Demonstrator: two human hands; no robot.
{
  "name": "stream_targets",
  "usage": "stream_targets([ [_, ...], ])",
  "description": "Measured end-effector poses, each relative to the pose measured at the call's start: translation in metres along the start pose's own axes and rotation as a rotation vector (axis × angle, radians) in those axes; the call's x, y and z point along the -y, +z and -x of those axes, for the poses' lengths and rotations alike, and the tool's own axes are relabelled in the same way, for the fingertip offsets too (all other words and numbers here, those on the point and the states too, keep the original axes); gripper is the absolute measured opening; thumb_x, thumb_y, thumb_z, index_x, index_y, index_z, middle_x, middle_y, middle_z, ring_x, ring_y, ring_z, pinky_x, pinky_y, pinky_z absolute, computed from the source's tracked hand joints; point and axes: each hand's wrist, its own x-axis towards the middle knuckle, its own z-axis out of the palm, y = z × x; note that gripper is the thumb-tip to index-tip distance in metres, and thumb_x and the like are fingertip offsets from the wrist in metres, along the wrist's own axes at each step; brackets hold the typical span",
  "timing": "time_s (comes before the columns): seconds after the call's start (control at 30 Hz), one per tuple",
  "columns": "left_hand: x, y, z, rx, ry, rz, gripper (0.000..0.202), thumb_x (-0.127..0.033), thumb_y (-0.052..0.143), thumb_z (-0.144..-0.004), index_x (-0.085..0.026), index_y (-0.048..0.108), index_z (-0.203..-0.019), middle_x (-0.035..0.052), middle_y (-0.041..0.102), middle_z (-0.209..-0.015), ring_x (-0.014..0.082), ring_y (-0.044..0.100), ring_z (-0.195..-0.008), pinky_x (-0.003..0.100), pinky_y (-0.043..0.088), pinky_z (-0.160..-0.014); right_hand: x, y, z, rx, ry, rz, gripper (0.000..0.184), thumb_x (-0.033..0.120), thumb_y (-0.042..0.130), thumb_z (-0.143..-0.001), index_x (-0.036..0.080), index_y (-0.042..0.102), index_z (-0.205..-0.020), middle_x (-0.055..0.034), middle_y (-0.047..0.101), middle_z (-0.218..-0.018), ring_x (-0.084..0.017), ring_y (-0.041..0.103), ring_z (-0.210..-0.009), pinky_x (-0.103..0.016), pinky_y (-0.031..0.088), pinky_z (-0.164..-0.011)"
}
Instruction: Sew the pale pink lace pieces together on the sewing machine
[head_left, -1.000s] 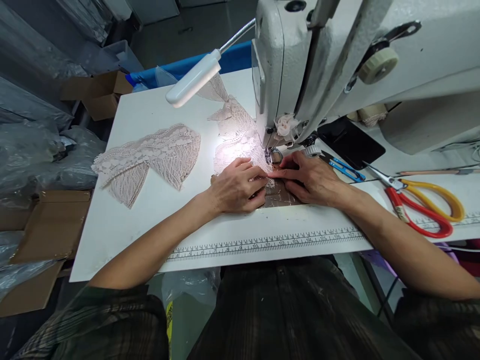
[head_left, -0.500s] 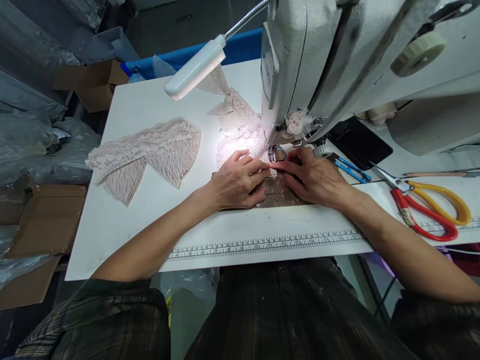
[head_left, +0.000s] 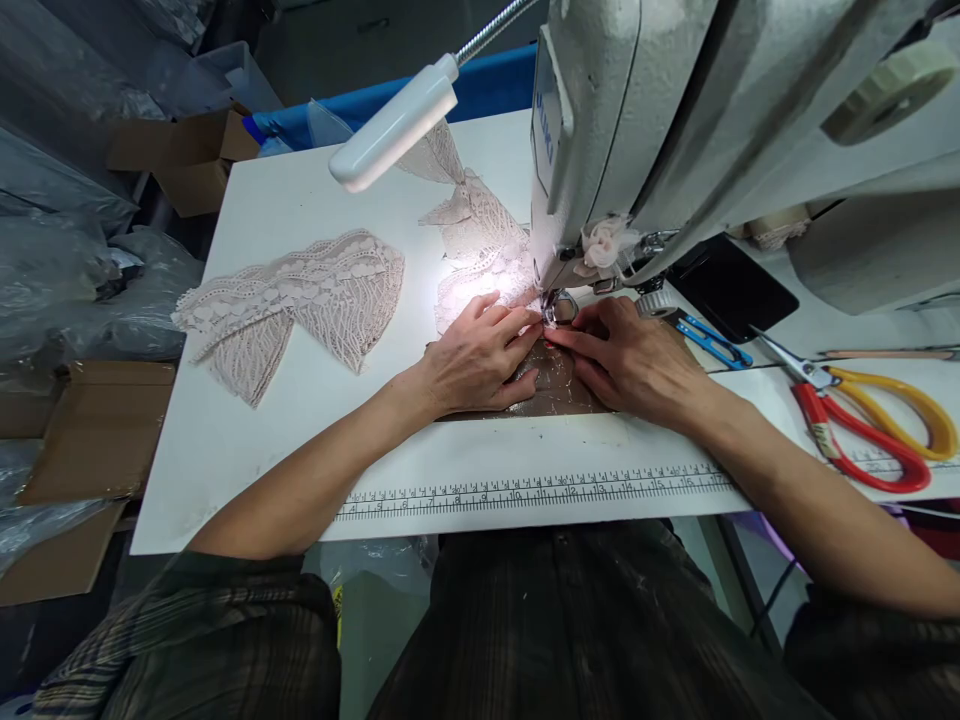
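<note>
My left hand (head_left: 476, 355) lies on a pale pink lace piece (head_left: 480, 255) just left of the presser foot (head_left: 559, 308) of a white sewing machine (head_left: 675, 130), its fingers pressed together on the lace edge. My right hand (head_left: 634, 360) rests right of the foot, fingertips meeting the left hand's and pinching the same lace. Both hands sit on a shiny brown patch (head_left: 555, 385) of the table.
A loose stack of lace pieces (head_left: 300, 305) lies at the left of the white table (head_left: 247, 440). A gooseneck lamp (head_left: 394, 125) hangs over the work. Blue thread snips (head_left: 712, 342) and red-and-yellow scissors (head_left: 870, 425) lie at the right. A printed ruler (head_left: 525, 490) runs along the front edge. Cardboard boxes (head_left: 97, 430) stand left.
Both hands have slid a little forward, toward the presser foot, with the lace under them. The camera has moved closer to the machine.
</note>
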Motion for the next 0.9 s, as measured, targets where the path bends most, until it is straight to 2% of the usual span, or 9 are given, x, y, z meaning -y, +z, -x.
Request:
stream_targets([
  [0.3,0.008,0.001,-0.002,0.01,0.012,0.021,0.041,-0.04,0.05,-0.097,-0.014,0.062,-0.127,0.0162,0.066,-0.131,0.0316,0.066,-0.113,0.059,0.047,-0.108,0.01,0.004,0.0,-0.036,0.031,0.09,0.038,0.027,0.045,-0.099,0.025,0.062,-0.133,-0.0155,0.061,-0.119,-0.027,0.051,-0.102,-0.037,0.039,-0.078],
  [0.43,0.01,0.001,-0.002,0.007,0.006,0.0,0.042,-0.042,0.05,-0.098,-0.015,0.063,-0.126,0.0159,0.066,-0.133,0.0318,0.065,-0.117,0.059,0.044,-0.111,0.017,0.002,-0.001,-0.027,0.062,0.166,0.036,0.028,0.043,-0.1,0.023,0.064,-0.129,-0.0159,0.062,-0.115,-0.026,0.05,-0.095,-0.037,0.036,-0.075],
  [0.57,0.011,0.001,-0.003,0.008,0.004,0.011,0.045,-0.045,0.051,-0.098,-0.014,0.063,-0.127,0.0165,0.067,-0.131,0.0324,0.066,-0.112,0.061,0.044,-0.11,0.024,-0.001,-0.002,-0.004,0.093,0.179,0.035,0.025,0.04,-0.101,0.022,0.064,-0.126,-0.0173,0.061,-0.116,-0.028,0.05,-0.097,-0.038,0.034,-0.076],
  [0.73,0.012,0.0,-0.005,0.015,-0.018,0.012,0.044,-0.046,0.052,-0.097,-0.015,0.064,-0.126,0.0157,0.067,-0.131,0.0319,0.066,-0.113,0.061,0.043,-0.11,0.029,-0.002,-0.001,-0.004,0.114,0.197,0.033,0.024,0.04,-0.101,0.022,0.064,-0.125,-0.0186,0.059,-0.122,-0.031,0.049,-0.104,-0.038,0.033,-0.076],
  [0.9,0.012,-0.001,-0.005,0.012,-0.029,0.019,0.046,-0.047,0.054,-0.096,-0.016,0.064,-0.129,0.0156,0.067,-0.134,0.0321,0.067,-0.116,0.057,0.045,-0.109,0.027,-0.002,0.001,-0.018,0.107,0.173,0.033,0.024,0.044,-0.1,0.022,0.067,-0.123,-0.0176,0.06,-0.118,-0.031,0.05,-0.104,-0.039,0.035,-0.077],
])
